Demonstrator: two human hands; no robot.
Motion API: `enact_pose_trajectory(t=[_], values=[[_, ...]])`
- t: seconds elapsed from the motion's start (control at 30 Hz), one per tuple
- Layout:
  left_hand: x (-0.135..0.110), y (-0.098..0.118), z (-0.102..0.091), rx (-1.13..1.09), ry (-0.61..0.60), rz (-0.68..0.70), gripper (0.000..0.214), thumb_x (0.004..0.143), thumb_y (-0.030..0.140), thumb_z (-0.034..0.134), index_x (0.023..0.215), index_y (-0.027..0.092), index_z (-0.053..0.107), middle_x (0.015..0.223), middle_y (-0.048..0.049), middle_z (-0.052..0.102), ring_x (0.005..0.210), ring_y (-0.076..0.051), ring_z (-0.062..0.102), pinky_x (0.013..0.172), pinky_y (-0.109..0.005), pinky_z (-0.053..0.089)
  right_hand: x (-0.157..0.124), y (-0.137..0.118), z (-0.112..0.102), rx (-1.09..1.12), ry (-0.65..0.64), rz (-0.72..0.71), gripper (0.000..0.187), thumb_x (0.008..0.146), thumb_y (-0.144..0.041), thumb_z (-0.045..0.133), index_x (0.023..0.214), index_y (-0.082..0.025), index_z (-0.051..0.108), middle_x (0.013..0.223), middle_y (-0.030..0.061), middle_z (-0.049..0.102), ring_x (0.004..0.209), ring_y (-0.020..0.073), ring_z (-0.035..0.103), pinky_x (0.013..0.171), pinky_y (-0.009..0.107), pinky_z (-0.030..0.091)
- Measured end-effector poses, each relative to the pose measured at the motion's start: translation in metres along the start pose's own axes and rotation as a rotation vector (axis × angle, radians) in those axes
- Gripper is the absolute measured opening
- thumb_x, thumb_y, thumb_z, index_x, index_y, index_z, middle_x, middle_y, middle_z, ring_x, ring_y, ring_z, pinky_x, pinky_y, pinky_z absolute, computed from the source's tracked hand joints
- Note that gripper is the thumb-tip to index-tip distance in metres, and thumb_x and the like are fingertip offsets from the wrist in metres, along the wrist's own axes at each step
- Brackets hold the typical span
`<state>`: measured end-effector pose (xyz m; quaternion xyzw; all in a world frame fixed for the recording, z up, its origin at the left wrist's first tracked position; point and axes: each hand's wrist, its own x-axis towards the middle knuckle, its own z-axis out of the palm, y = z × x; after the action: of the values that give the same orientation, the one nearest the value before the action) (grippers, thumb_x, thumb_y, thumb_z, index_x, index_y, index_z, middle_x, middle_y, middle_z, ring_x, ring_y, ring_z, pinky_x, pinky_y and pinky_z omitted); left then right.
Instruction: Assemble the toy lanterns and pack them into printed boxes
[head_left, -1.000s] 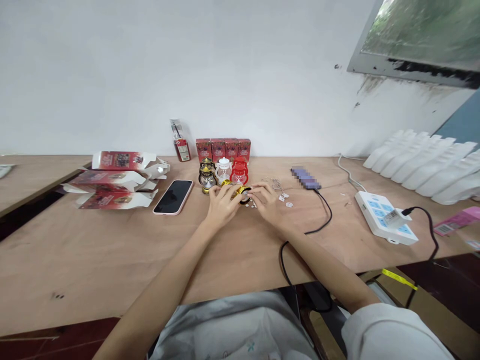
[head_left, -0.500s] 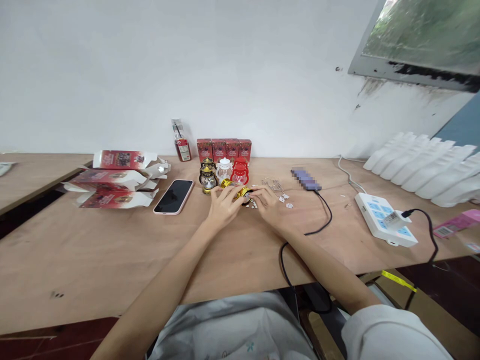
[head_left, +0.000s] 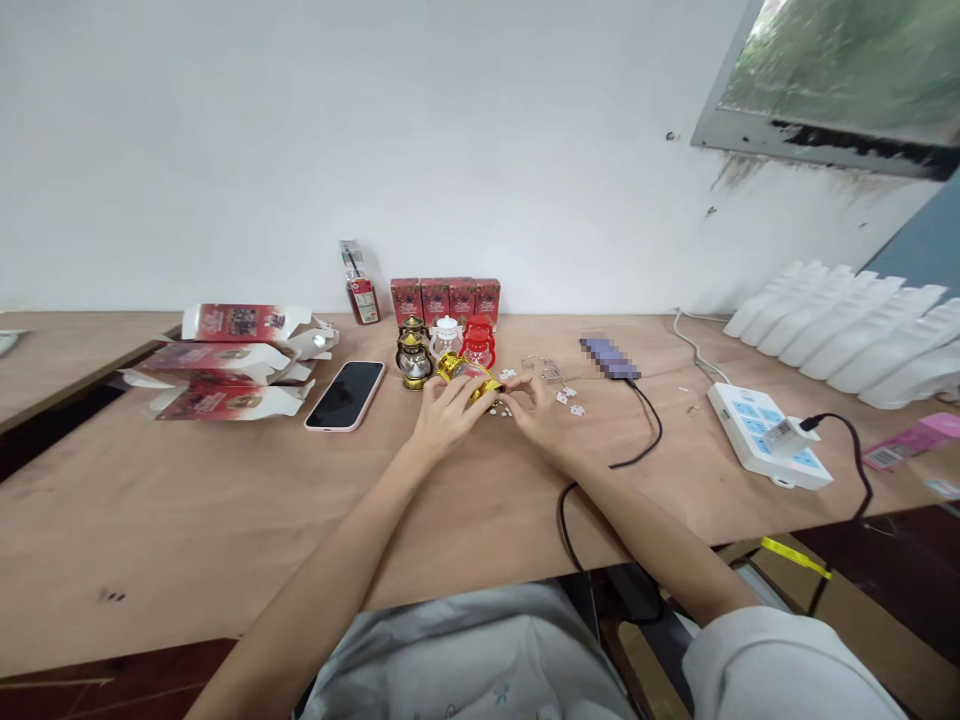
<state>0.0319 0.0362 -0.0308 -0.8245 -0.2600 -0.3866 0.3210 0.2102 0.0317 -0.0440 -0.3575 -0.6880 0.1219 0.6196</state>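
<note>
A small gold lantern point(head_left: 452, 366) lies on its side over the table, its base end toward the right. My left hand point(head_left: 448, 412) is wrapped round its body from the near side. At the lantern's right end, the fingertips of my right hand point(head_left: 534, 408) are pinched together; what they hold, if anything, is too small to make out. Tiny white pieces point(head_left: 505, 408) lie beneath that end. Just behind stand a red lantern point(head_left: 478, 342), a white lantern point(head_left: 445, 338) and bronze-coloured lanterns point(head_left: 414, 362), all upright.
Red boxes point(head_left: 448, 300) and a bottle point(head_left: 363, 295) stand by the wall. Opened cartons point(head_left: 240, 360) and a phone point(head_left: 346, 396) lie left. Rightward are white tags point(head_left: 570, 400), metal wire pieces point(head_left: 541, 368), a purple device point(head_left: 611, 358) with a black cable point(head_left: 654, 440), and a power strip point(head_left: 750, 425).
The gold lantern has turned so that more of its clear middle shows. My right hand's fingers have drawn together into a pinch at its end. My left hand keeps its hold.
</note>
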Motion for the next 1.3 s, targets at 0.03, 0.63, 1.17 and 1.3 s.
enact_pose_trajectory(t=[0.03, 0.63, 1.17, 1.3], values=[[0.000, 0.000, 0.001, -0.004, -0.018, -0.013, 0.028, 0.091, 0.017, 0.044, 0.112, 0.025, 0.060, 0.113, -0.0060, 0.067, 0.100, -0.018, 0.059, 0.085, -0.036, 0.029, 0.000, 0.000, 0.000, -0.011, -0.010, -0.015, 0.015, 0.079, -0.032, 0.062, 0.084, -0.022, 0.052, 0.082, 0.0019, 0.062, 0.076, 0.0155, 0.064, 0.072, 0.032, 0.054], [0.004, 0.001, -0.004, -0.011, 0.020, -0.170, 0.043, 0.082, 0.037, 0.057, 0.118, 0.014, 0.052, 0.103, -0.0132, 0.064, 0.090, -0.026, 0.056, 0.077, -0.038, 0.034, 0.013, 0.022, -0.023, -0.493, -0.017, 0.066, 0.017, 0.089, -0.032, 0.047, 0.095, -0.018, 0.053, 0.092, 0.0085, 0.066, 0.088, 0.0201, 0.061, 0.080, 0.033, 0.047], [0.007, 0.000, -0.004, -0.257, 0.212, -0.406, 0.038, 0.077, 0.027, 0.064, 0.110, 0.018, 0.047, 0.103, -0.0096, 0.053, 0.096, -0.023, 0.054, 0.082, -0.037, 0.048, 0.022, 0.046, -0.042, -1.153, -0.354, 0.387, 0.028, 0.084, -0.010, 0.039, 0.108, -0.015, 0.052, 0.086, 0.0132, 0.066, 0.096, 0.0275, 0.057, 0.080, 0.035, 0.034], [0.006, -0.001, -0.002, -0.279, 0.193, -0.427, 0.035, 0.078, 0.029, 0.063, 0.108, 0.018, 0.048, 0.105, -0.0103, 0.053, 0.099, -0.023, 0.055, 0.085, -0.037, 0.048, 0.021, 0.045, -0.043, -1.142, -0.353, 0.357, 0.030, 0.081, -0.008, 0.041, 0.108, -0.015, 0.053, 0.083, 0.0136, 0.066, 0.093, 0.0286, 0.058, 0.080, 0.037, 0.034]])
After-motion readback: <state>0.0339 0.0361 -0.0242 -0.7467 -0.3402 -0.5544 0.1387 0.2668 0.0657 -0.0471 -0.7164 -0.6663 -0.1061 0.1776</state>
